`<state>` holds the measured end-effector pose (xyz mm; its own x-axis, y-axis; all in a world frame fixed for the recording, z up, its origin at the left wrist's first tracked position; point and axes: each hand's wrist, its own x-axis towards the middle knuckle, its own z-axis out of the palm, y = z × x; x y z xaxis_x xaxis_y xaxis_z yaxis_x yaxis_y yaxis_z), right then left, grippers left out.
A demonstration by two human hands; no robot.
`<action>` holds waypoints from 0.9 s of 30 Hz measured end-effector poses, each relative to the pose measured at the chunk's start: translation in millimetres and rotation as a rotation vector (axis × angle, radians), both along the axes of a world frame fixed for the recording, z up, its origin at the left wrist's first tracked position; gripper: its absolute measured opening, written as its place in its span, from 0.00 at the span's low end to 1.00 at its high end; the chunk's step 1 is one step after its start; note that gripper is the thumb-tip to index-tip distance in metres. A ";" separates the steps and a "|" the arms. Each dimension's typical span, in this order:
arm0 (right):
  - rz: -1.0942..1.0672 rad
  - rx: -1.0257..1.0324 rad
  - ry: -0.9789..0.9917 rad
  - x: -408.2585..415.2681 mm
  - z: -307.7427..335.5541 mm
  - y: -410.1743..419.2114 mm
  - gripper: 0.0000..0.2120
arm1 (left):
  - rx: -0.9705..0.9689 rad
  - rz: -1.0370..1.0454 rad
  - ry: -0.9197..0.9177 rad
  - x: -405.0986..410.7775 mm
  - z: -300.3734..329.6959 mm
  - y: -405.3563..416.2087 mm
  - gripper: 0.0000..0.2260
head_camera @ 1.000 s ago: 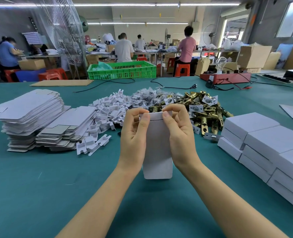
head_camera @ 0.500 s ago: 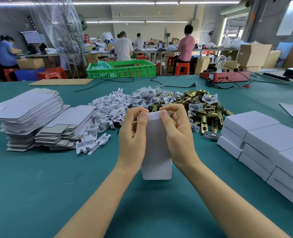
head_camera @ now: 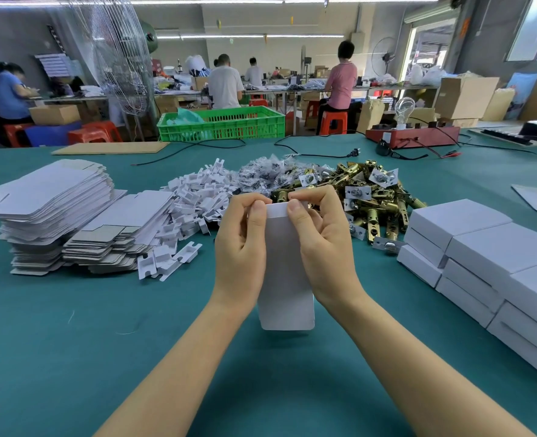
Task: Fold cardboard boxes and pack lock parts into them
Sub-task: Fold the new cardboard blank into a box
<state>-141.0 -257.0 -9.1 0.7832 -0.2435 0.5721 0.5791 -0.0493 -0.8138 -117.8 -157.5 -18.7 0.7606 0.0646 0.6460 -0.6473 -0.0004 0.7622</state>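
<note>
Nearest, the left hand (head_camera: 240,244) and right hand (head_camera: 322,244) grip a white cardboard box (head_camera: 284,272) between them above the green worktop (head_camera: 71,357), thumbs pressed on its front near the top edge. The fingers curl behind it, hidden; its far side cannot be seen. Right, stacked finished boxes (head_camera: 494,266) run off frame. Left lie flat box blanks (head_camera: 49,212). Beyond the hands sit white inserts (head_camera: 194,197), what seem bagged small parts (head_camera: 260,171), and brass lock parts (head_camera: 374,197).

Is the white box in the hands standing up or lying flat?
Standing up. The white box is upright on the green table, left hand and right hand gripping its top.
</note>
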 end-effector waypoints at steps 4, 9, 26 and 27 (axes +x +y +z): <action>-0.019 -0.035 -0.009 1.2 -0.8 -0.9 0.01 | 0.017 -0.009 -0.015 -2.1 1.9 2.1 0.04; -0.016 -0.078 -0.046 1.1 0.7 -0.2 0.04 | 0.009 -0.026 -0.008 -2.4 3.1 2.1 0.04; -0.068 -0.014 -0.057 7.8 -3.7 -5.5 0.08 | 0.015 -0.095 -0.003 -2.3 0.4 2.0 0.05; -0.071 -0.011 -0.053 8.0 -3.5 -6.1 0.08 | 0.018 -0.098 -0.008 -2.0 0.3 2.4 0.05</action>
